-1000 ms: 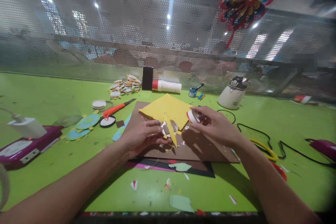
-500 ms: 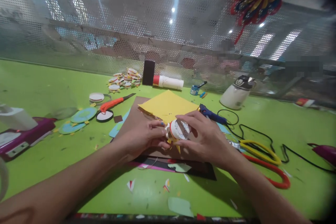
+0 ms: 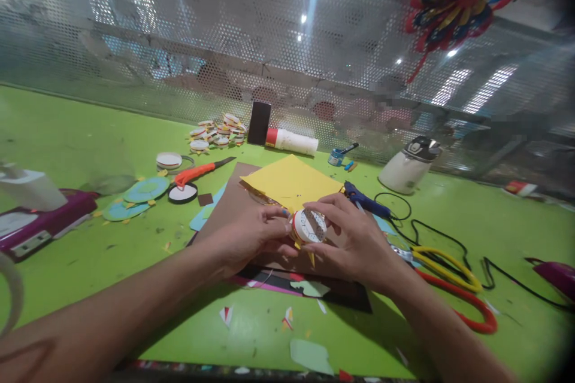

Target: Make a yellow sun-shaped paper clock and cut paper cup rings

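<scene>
Between my two hands is a small round white paper piece point(image 3: 309, 226) with a red rim, dark marks on its face and yellow pointed tabs below. My left hand point(image 3: 258, 232) pinches its left edge between thumb and fingers. On the right side, my right hand point(image 3: 350, 230) curls thumb and fingers around the rim. Both hands are above a brown board point(image 3: 231, 206). A yellow paper sheet point(image 3: 291, 179) lies on the board just beyond them. The underside of the round piece is hidden.
Right of the board lie a blue glue gun point(image 3: 366, 198) with a black cord and scissors point(image 3: 449, 269) with yellow and red handles. An orange utility knife point(image 3: 195, 175) and blue paper discs point(image 3: 146, 190) are left. Behind stand a phone point(image 3: 259, 122), similar round pieces point(image 3: 218, 131) and a white jug point(image 3: 406, 167).
The round piece has turned slightly in my fingers, showing more of its marked face. Both hands keep their hold. The camera view has shifted a little.
</scene>
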Action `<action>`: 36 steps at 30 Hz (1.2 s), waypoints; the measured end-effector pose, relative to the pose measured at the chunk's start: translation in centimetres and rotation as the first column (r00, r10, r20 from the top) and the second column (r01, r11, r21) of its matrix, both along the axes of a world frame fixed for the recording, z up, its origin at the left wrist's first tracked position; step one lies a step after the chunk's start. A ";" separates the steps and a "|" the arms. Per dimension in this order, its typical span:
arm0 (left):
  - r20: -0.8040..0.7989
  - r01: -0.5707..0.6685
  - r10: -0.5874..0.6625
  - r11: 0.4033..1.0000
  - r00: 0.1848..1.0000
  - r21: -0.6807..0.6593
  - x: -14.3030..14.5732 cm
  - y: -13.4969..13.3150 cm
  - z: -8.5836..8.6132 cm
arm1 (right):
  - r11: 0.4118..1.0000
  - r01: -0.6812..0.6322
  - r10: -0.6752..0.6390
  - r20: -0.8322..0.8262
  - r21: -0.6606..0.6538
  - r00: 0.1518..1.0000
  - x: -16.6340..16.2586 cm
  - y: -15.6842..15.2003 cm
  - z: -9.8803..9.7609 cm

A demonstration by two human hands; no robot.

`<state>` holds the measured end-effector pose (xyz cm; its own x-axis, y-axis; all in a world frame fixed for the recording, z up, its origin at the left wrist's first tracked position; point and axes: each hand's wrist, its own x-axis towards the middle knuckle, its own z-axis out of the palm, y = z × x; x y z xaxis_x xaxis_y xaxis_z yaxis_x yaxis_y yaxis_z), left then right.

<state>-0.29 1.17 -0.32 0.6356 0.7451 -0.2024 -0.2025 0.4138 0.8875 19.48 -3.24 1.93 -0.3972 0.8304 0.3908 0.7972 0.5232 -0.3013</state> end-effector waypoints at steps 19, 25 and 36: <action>-0.018 -0.052 0.052 0.998 0.998 -0.025 0.0 -0.1 0.2 | 1.000 0.023 -0.023 -0.072 -0.006 0.997 -0.6 -0.5 0.0; -0.025 -0.054 0.053 0.998 0.998 -0.043 0.1 -0.2 0.0 | 0.999 0.049 -0.049 -0.056 0.010 0.997 -0.6 -0.4 -0.2; -0.062 -0.138 0.137 0.990 0.989 -0.026 0.4 -0.6 0.4 | 0.999 0.039 -0.039 -0.068 -0.005 0.997 -0.4 -0.3 -0.4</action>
